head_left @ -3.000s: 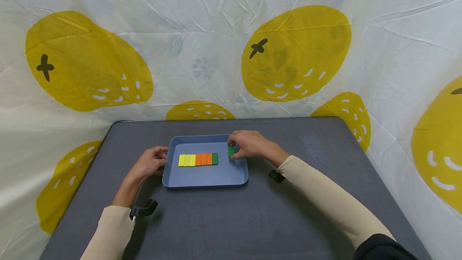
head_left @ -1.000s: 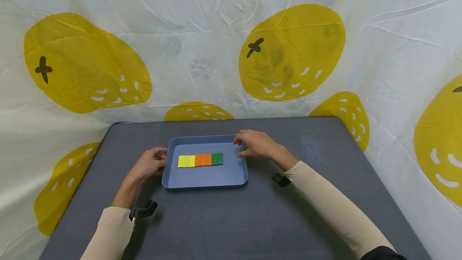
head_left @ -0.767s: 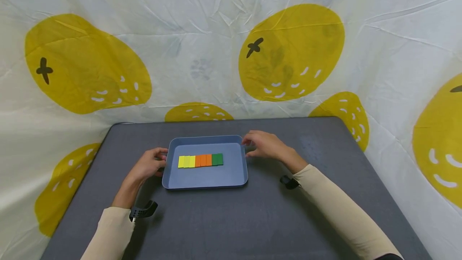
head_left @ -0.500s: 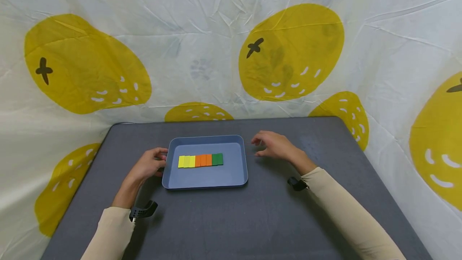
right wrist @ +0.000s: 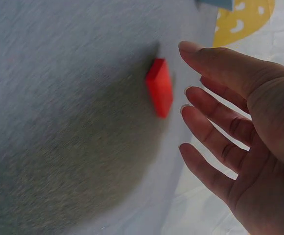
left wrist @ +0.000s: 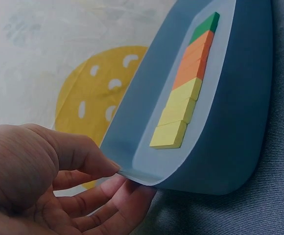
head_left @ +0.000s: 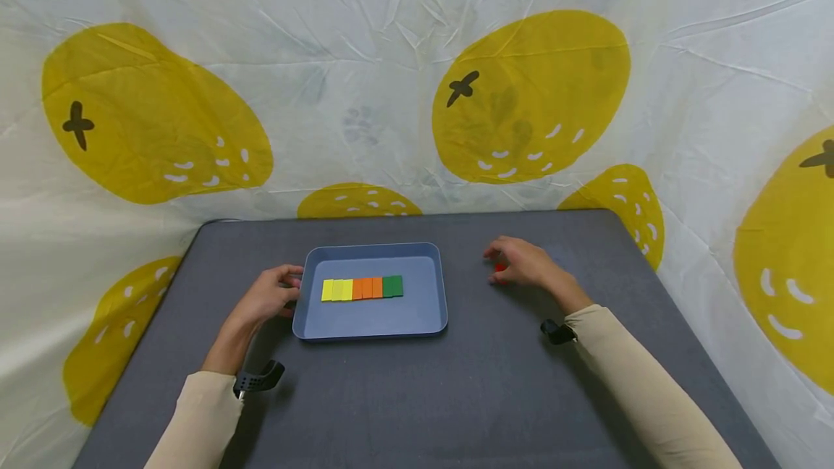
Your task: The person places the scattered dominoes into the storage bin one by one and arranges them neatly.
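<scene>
A shallow blue-grey tray holds a row of flat rectangular blocks: yellow, orange and green from left to right. At the tray's left end my left hand pinches the rim, thumb on top and fingers below the outer side, as the left wrist view shows. Right of the tray, my right hand hovers around a red block on the table. Its fingers are apart and loosely bent, with a gap to the block in the right wrist view. Part of the red block is hidden by that hand in the head view.
The dark grey table extends around the tray on all sides. A white cloth printed with large yellow fruit shapes hangs behind and beside it. Black bands sit on both wrists.
My right hand set the second green block against the first, let go and moved right, out of the tray, to the red block. My left hand stayed at the tray's left end.
</scene>
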{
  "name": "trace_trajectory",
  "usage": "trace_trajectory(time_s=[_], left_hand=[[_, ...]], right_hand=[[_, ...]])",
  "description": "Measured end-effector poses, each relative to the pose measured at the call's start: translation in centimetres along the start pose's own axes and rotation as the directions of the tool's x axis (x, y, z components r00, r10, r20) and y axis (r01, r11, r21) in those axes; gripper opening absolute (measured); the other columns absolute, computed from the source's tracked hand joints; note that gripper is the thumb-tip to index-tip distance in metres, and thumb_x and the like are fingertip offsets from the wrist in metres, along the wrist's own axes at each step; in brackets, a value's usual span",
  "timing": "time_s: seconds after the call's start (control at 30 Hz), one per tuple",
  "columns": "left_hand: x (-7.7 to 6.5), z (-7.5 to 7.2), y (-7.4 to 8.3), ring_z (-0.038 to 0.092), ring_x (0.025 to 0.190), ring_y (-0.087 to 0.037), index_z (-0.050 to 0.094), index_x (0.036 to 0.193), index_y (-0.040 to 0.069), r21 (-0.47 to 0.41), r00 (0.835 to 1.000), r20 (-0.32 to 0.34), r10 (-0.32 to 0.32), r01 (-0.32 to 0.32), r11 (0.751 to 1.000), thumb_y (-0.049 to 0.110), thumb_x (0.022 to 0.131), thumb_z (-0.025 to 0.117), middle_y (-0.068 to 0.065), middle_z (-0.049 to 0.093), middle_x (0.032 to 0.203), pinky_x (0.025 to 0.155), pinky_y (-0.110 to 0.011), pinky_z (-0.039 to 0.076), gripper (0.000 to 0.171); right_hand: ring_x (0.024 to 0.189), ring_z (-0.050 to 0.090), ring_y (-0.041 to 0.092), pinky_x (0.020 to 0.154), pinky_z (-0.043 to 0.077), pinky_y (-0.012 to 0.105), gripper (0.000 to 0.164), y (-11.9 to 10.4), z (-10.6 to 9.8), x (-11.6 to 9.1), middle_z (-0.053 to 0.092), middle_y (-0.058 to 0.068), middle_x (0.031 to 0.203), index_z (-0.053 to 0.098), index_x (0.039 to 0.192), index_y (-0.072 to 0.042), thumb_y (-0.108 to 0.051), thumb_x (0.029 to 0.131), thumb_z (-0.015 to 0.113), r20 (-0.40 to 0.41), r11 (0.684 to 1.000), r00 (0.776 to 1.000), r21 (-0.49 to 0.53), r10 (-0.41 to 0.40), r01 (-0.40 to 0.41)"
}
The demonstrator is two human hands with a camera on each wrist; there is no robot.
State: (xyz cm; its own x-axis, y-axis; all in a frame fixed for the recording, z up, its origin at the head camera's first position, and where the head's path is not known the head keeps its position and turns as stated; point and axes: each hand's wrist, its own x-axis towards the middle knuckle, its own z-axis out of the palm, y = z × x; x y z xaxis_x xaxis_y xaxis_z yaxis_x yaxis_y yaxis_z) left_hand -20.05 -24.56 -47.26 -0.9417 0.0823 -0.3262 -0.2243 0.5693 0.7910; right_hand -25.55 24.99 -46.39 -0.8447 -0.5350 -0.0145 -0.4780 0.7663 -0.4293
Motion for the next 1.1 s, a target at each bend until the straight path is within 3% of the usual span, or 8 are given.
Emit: trace_trajectory(time_s=[0.27, 0.73, 1.1], left_hand=[[0.0, 0.0, 0.0, 0.061, 0.104, -0.037, 0.042, 0.149, -0.004, 0.009, 1.0, -0.006, 0.006, -0.006, 1.0, 0.001, 0.099, 0.054, -0.028, 0.052, 0.127, 0.077, -0.047, 0.061, 0.052], [0.1, -0.1, -0.3, 0.06, 0.105, -0.037, 0.041, 0.15, -0.004, -0.01, 1.0, 0.002, 0.01, -0.01, 1.0, 0.003, 0.1, 0.055, -0.028, 0.052, 0.127, 0.077, -0.046, 0.061, 0.052], [0.1, 0.0, -0.4, 0.062, 0.103, -0.036, 0.042, 0.149, -0.005, -0.01, 1.0, -0.008, 0.027, -0.027, 1.0, 0.001, 0.1, 0.054, -0.028, 0.053, 0.125, 0.075, -0.046, 0.061, 0.051]], right_hand=[[0.095, 0.066, 0.028, 0.084, 0.054, 0.049, 0.046, 1.3, 0.3, -0.6, 0.067, 0.013, 0.11, 0.069, 0.116, 0.0, -0.018, 0.078, 0.088, 0.002, 1.0, 1.0, -0.004, 0.012, -0.012], [0.094, 0.065, 0.024, 0.082, 0.053, 0.045, 0.046, 1.9, 0.7, -0.9, 0.063, 0.01, 0.108, 0.071, 0.116, -0.002, -0.023, 0.079, 0.087, 0.031, 0.997, 0.996, -0.01, 0.083, -0.082], [0.091, 0.062, 0.028, 0.083, 0.053, 0.046, 0.039, 0.4, 0.5, -0.2, 0.062, 0.013, 0.102, 0.07, 0.111, 0.005, -0.013, 0.079, 0.084, -0.005, 0.998, 0.999, 0.021, -0.051, 0.051]])
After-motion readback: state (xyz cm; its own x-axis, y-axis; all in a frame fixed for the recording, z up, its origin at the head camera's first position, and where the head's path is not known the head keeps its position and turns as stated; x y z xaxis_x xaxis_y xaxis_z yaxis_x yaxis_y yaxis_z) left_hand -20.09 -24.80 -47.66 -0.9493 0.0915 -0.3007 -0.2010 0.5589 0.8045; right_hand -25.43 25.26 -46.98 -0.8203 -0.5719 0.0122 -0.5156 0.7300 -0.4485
